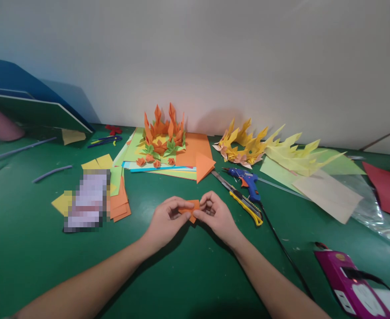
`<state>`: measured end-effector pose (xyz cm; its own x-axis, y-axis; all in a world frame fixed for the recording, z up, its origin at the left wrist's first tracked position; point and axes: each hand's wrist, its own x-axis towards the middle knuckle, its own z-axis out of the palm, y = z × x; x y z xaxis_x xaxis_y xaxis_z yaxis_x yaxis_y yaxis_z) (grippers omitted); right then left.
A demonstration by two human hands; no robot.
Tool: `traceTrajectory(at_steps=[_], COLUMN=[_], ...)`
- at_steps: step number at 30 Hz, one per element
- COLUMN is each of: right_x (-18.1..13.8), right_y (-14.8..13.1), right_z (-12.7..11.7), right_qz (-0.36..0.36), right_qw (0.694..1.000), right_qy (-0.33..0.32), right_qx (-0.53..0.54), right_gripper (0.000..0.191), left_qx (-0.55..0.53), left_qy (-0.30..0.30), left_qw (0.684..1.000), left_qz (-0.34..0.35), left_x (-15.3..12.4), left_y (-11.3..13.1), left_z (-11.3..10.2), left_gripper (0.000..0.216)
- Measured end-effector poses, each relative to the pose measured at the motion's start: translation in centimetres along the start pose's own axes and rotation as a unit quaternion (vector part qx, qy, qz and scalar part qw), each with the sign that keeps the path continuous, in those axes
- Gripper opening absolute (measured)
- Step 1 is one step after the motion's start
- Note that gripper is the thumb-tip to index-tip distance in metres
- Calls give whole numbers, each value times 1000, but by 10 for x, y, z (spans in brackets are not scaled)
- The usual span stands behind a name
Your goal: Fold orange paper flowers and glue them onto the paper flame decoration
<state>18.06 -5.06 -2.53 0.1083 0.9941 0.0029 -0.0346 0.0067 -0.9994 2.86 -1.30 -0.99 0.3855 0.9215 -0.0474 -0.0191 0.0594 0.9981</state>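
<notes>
A small piece of orange paper [194, 215] is held between both hands above the green table. My left hand [170, 220] pinches its left side with thumb and fingers. On the other side, my right hand [215, 216] grips the edge between thumb and curled fingers. The paper looks folded, but the fingers cover much of it. Behind the hands lies a folded orange paper triangle [204, 167]. To the right of my right hand rests a yellow utility knife [244, 207], beside a blue glue gun [247, 179].
An orange paper crown [163, 128] with small paper roses stands on stacked sheets at the back. Right of it are a yellow paper crown [241, 144] and pale yellow spikes [298, 153]. A blurred phone [87, 199] lies left on paper squares; a magenta power strip [351, 283] sits front right.
</notes>
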Motion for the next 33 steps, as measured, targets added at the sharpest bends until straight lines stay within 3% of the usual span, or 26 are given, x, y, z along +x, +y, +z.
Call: traceTrajectory(at_steps=[8, 12, 18, 23, 28, 33], right_x=[-1, -2, -2, 0, -1, -3], right_y=[-2, -1, 4, 1, -2, 2], right_z=[-2, -2, 2, 2, 3, 2], right_qz=[8, -4, -35, -5, 10, -20], right_qw=[999, 998, 999, 999, 998, 998], right_qy=[-45, -57, -16, 21, 10, -39], right_qx=[13, 6, -38, 24, 66, 55], right_gripper=[28, 24, 27, 32, 38, 34], left_qx=[-49, -19, -28, -107, -115, -117], left_qy=[-4, -18, 4, 2, -65, -41], left_qw=[996, 997, 998, 993, 989, 991], left_qz=[-74, -75, -48, -58, -69, -48], left_x=[4, 3, 1, 3, 3, 3], left_y=[-1, -1, -3, -3, -1, 2], left_z=[-2, -3, 3, 4, 4, 2], left_gripper=[21, 24, 40, 55, 35, 28])
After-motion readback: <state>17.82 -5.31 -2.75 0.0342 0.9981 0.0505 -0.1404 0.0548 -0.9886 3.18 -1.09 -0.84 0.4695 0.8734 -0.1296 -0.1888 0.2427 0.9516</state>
